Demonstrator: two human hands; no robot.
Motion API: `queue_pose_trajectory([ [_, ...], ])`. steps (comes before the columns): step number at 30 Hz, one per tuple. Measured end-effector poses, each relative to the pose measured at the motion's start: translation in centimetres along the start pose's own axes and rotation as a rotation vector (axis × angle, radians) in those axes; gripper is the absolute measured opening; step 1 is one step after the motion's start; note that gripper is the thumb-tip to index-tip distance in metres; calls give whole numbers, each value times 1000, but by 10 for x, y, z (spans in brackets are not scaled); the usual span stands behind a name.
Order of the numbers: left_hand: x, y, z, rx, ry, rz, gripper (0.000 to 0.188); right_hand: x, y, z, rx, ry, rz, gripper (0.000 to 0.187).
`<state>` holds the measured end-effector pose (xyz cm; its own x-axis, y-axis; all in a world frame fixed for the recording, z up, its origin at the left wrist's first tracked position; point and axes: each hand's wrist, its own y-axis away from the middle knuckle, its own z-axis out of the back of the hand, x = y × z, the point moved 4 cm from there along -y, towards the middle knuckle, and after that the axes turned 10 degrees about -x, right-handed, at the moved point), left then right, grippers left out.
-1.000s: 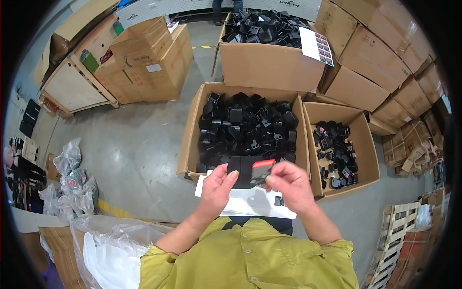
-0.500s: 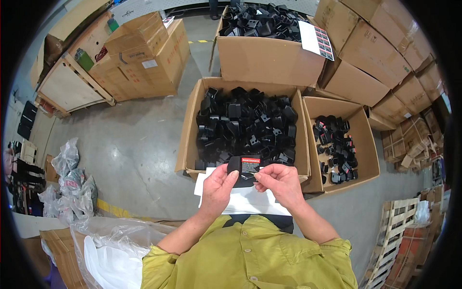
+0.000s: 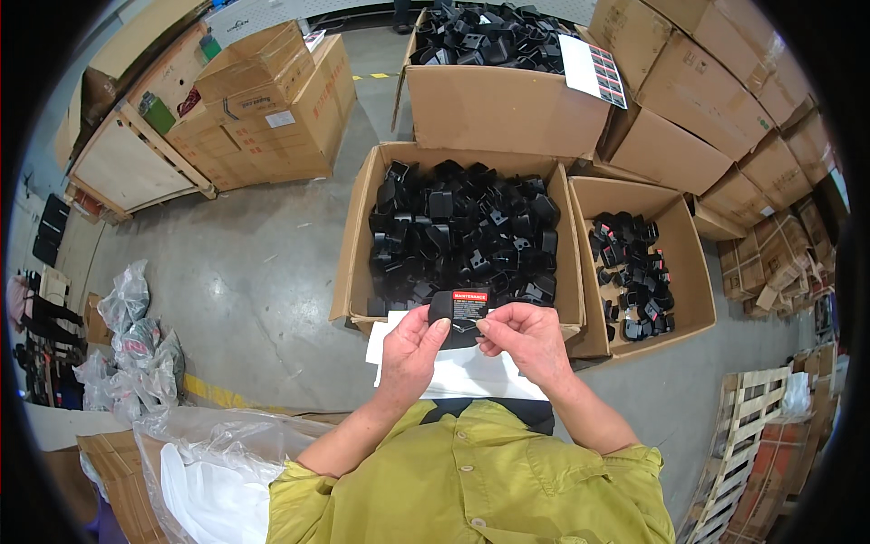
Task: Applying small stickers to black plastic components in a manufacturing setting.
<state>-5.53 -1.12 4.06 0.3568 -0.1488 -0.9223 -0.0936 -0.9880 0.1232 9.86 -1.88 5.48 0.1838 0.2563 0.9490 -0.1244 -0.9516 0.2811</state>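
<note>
My left hand (image 3: 410, 355) grips a black plastic part (image 3: 440, 309) by its left side, thumb on the front face. A label (image 3: 469, 307) with a red top band and a dark lower field lies against that face. Thumb and fingers of my right hand (image 3: 528, 344) are pinched together at the label's lower right edge; whether the edge is stuck down there is too small to tell. Beneath both hands are white sheets (image 3: 462, 376). Just beyond, an open carton (image 3: 361, 236) holds a heap of similar black parts (image 3: 462, 231).
To the right, a smaller carton (image 3: 693, 272) contains black parts with red labels (image 3: 639, 281). Another full carton (image 3: 507, 109) stands behind, a printed sheet (image 3: 594, 72) on its edge. Stacked boxes (image 3: 707, 100) rise at far right; plastic bags (image 3: 136, 344) sit on the left floor.
My hands and the black part stay nearly in place. The right fingers shift very slightly at the label's edge, and the view tilts a little.
</note>
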Motion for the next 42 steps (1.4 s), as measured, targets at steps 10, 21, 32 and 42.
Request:
queue_pose_trajectory([
  [10, -2, 5, 2, -19, -49, -22, 22, 0, 1, -1, -5, 28, 3, 9],
  [21, -6, 16, -6, -64, -261, -72, 22, 9, -1, -2, -118, 543, 435, 21],
  [32, 19, 9, -7, 45, -57, 180, 25, -33, -10, 21, 9, 290, 70, 27],
  [42, 44, -19, -9, 110, -759, -153, 42, -42, -33, 197, -773, 121, 25, 39],
])
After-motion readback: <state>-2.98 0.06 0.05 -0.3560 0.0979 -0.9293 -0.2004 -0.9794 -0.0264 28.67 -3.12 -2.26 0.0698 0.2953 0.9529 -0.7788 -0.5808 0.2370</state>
